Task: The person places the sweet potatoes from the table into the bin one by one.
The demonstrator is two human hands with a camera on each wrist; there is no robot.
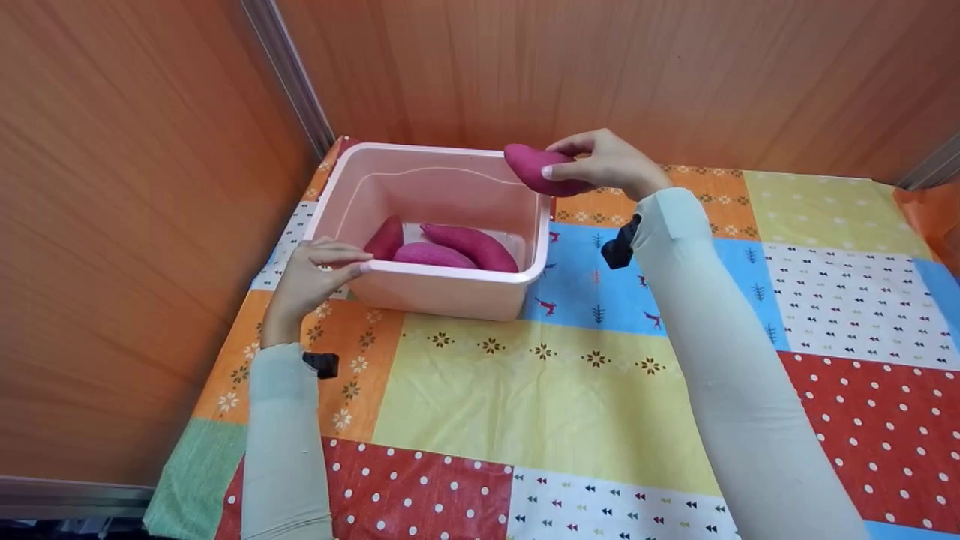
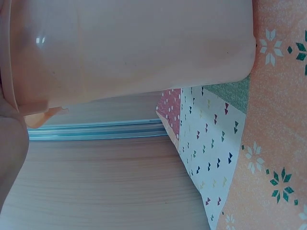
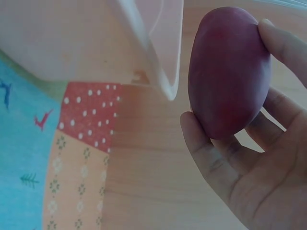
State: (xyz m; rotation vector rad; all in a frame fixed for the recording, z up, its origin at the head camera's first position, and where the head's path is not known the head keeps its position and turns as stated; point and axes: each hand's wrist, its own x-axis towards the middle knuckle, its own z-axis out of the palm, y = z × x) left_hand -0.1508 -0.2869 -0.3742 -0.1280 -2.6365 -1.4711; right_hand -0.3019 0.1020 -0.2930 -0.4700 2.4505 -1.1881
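Note:
My right hand (image 1: 611, 165) holds a purple-red sweet potato (image 1: 541, 169) between thumb and fingers, level with the back right corner of a pink plastic bin (image 1: 450, 292). In the right wrist view the sweet potato (image 3: 230, 72) appears end-on, with fingertips along its sides and the bin's rim (image 3: 165, 86) to its left. My left hand (image 1: 311, 281) grips the bin's front left rim, thumb outside and fingers over the edge. Inside the bin lie more sweet potatoes (image 1: 472, 244), three of them showing. The left wrist view has the bin's outer wall (image 2: 134, 43) and part of the hand (image 2: 10, 148).
A patchwork-print tablecloth (image 1: 540, 397) covers the table under the bin. Wooden panels stand close behind (image 1: 637, 67) and along the left (image 1: 135, 225), with a metal strip (image 1: 289, 67) in their corner. Each wrist carries a small black camera (image 1: 621, 244).

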